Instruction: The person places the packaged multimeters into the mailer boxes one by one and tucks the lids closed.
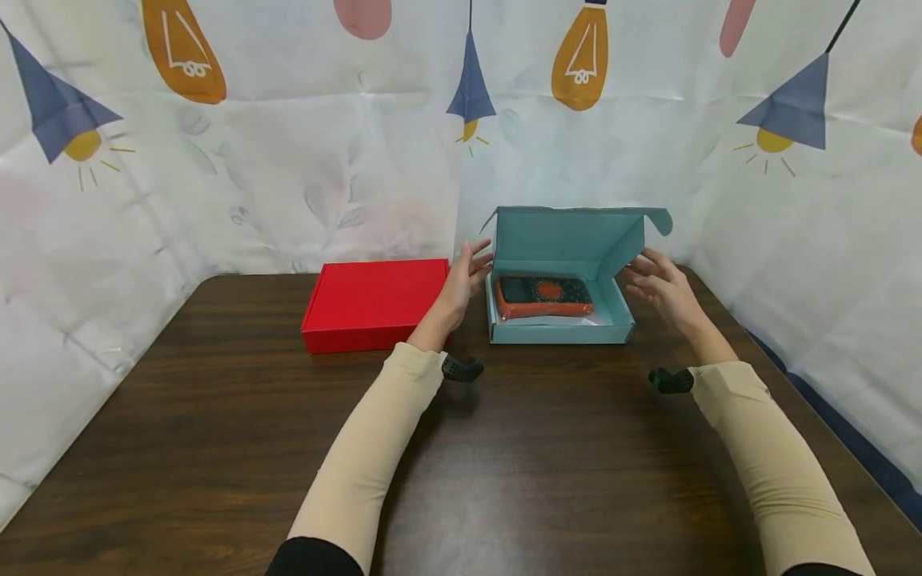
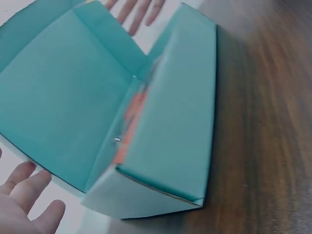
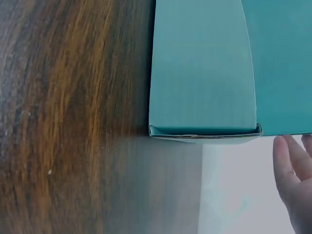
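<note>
Behind everything hangs a pale cloth [image 1: 288, 176] printed with lamps and bulbs, probably put up as a screen. Before it spreads the dark wooden table [image 1: 216, 456], with two pale sleeves [image 1: 367, 448] reaching over it. Towards its far edge sits the teal box [image 1: 562, 334], front turned to the person, perhaps for easy reach. Its lid [image 1: 562, 228] stands raised at the back, leaving the inside in plain sight. The red box [image 1: 378, 292], closed, lies to the left, perhaps set there to leave room (the left forearm crosses its near corner all the same, as the head camera sees it).

The left hand [image 1: 464, 280] is at the lid's left edge and the right hand [image 1: 659, 288] at its right, a pairing that looks suited to steadying it evenly. Fingers of both are loosely spread, some slightly bent, pinching nothing; the right fingertips appear to meet the lid's edge, but whether the left ones touch I cannot tell.

Inside the teal box lies the meter [image 1: 543, 298], face up, presumably because the box is shallow. Smallest are the black wrist cameras [image 1: 461, 369], one by each cuff.
</note>
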Tool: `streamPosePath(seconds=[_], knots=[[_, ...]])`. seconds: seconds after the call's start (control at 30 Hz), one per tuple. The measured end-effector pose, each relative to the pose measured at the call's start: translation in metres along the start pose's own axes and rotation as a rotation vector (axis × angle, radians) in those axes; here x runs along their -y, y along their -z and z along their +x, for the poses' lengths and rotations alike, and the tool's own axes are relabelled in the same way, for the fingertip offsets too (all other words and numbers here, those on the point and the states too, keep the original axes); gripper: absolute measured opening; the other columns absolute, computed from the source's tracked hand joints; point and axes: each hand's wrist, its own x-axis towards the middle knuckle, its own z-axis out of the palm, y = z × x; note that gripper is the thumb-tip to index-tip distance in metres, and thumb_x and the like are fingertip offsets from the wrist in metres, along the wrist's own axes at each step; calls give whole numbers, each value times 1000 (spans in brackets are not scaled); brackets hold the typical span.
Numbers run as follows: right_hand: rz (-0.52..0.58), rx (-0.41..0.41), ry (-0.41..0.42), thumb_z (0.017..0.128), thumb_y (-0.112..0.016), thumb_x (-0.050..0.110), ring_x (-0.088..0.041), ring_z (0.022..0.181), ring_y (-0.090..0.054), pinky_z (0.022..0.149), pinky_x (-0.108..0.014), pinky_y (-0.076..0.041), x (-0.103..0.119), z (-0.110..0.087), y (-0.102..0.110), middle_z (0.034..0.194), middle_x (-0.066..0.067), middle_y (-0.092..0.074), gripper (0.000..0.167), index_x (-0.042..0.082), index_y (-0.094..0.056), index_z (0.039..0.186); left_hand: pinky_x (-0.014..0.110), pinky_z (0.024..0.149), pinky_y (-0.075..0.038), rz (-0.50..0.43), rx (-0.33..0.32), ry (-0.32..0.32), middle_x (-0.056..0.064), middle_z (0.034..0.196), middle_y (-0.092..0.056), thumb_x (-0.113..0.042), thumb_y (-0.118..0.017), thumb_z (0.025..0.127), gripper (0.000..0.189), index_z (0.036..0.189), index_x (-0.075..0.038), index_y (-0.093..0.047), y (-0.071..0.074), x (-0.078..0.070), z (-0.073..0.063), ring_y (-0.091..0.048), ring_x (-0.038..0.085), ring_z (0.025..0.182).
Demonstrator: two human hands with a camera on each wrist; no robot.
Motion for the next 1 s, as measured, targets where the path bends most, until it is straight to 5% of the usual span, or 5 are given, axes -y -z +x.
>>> streamPosePath(seconds=[0.17,0.33,0.5,1.0], knots=[[116,16,-1,106,-37,-3,-11,121,-59,95,-23,-51,-4,-2,3,132,-3,-57,51,-1,-32,157,60,121,-15,28,30,13,23,161,-33,-42,-11,112,62,162,-8,-26,2,-4,-1,-34,37,148],[172,56,-26,107,-35,-2,-14,123,-58,98,-26,-49,-7,-4,5,129,-3,-59,43,5,-44,149,59,122,-15,42,35,47,23,160,-36,-43,-10,112,62,162,-10,-27,3,-3,-3,-36,39,147],[189,103,-29,105,-29,-7,-10,125,-58,100,-26,-47,-10,-6,9,132,-2,-58,50,4,-39,154,58,121,-17,59,34,62,22,158,-39,-42,-12,112,62,162,-8,-25,4,-2,-5,-39,38,145],[36,179,-35,107,-32,-6,-5,128,-56,104,-23,-44,-20,-14,21,136,11,-58,52,16,-46,152,54,122,-19,96,92,33,23,159,-35,-42,-12,113,62,161,-7,-26,7,5,-12,-38,37,146]])
